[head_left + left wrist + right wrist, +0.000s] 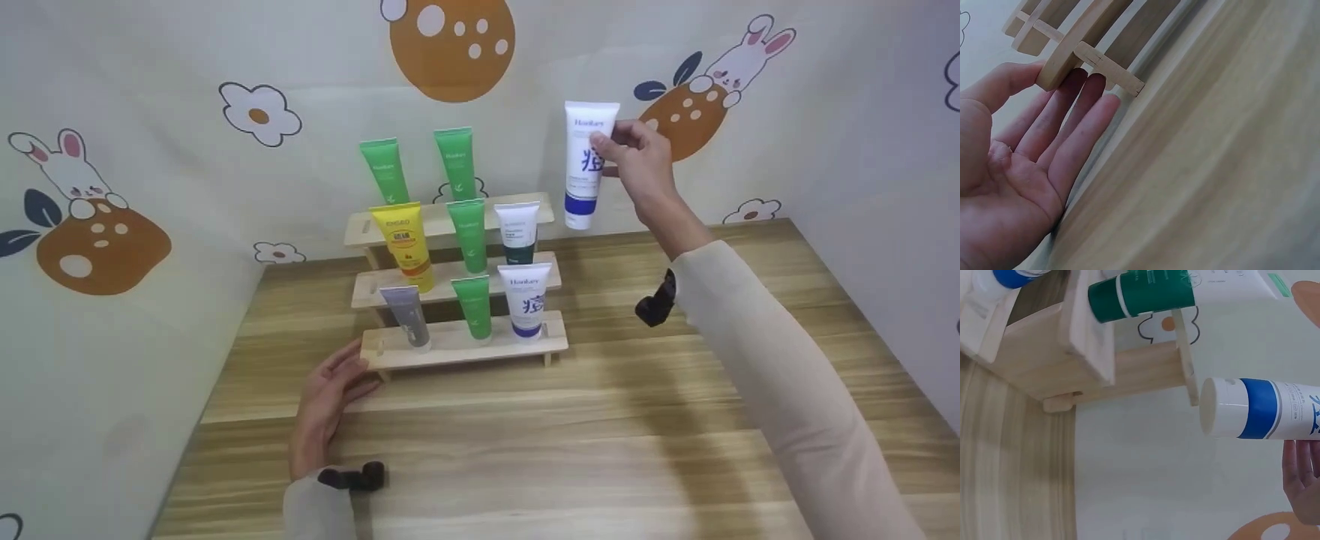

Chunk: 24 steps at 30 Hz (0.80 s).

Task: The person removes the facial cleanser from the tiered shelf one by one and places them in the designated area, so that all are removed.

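My right hand (646, 166) pinches a white squeeze tube (582, 180) with a blue band and white cap, thumb across its front. The tube hangs cap down in the air, right of the top tier of a three-tier wooden rack (450, 360). In the right wrist view the tube's cap end (1224, 408) points toward the rack, apart from it. My left hand (330, 397) grips the rack's lower left end. The left wrist view shows the thumb (1019, 79) against the board's end and the other fingers under it.
Green tubes (471, 236) stand on all three tiers. Also on the rack are a yellow tube (405, 244), a grey tube (406, 319), a white tube with dark green cap (517, 229) and another white-and-blue tube (525, 300). A patterned cloth (322, 45) backs the wooden table (525, 450).
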Tool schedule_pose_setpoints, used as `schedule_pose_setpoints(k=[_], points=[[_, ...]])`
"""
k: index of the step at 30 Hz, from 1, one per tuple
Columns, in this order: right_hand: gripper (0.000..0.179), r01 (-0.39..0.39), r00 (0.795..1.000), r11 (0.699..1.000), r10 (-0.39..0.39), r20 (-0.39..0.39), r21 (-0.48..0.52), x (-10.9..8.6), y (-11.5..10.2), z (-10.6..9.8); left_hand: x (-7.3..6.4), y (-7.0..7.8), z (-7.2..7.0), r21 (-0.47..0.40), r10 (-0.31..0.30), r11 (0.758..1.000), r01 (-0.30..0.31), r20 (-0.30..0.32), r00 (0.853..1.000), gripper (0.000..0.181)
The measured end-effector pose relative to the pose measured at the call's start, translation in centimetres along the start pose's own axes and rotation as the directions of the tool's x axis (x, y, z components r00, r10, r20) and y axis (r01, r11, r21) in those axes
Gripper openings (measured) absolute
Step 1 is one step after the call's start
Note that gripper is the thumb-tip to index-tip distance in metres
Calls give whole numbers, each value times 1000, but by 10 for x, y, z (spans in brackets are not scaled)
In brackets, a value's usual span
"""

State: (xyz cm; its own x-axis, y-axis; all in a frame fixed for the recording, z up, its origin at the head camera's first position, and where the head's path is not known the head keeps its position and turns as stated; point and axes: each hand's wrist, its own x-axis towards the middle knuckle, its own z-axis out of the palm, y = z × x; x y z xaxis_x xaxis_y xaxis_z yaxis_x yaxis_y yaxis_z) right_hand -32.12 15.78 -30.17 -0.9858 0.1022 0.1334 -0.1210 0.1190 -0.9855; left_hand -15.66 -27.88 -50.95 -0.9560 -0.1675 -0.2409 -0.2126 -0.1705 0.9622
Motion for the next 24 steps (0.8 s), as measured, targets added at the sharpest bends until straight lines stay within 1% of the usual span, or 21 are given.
schedule_pose_setpoints(k=[5,11,14,19,24], points=[[36,-45,999,999,45,-12,-17,-3,21,-11,-1,1,1,22,-2,1000,2,7,1000,55],[39,-88,996,995,88,-13,-46,-5,46,-20,-2,1,0,-28,0,1000,1,30,1000,55],[40,-109,994,993,108,-6,-52,-6,57,-22,-2,1,-1,-37,-5,999,6,27,1000,55],[43,-152,988,987,152,7,-55,-7,76,-27,-2,1,-1,-30,3,1000,-2,17,1000,55],[42,-189,982,981,190,23,-33,-12,98,-33,0,0,1,-10,2,1000,-2,26,1000,54]])
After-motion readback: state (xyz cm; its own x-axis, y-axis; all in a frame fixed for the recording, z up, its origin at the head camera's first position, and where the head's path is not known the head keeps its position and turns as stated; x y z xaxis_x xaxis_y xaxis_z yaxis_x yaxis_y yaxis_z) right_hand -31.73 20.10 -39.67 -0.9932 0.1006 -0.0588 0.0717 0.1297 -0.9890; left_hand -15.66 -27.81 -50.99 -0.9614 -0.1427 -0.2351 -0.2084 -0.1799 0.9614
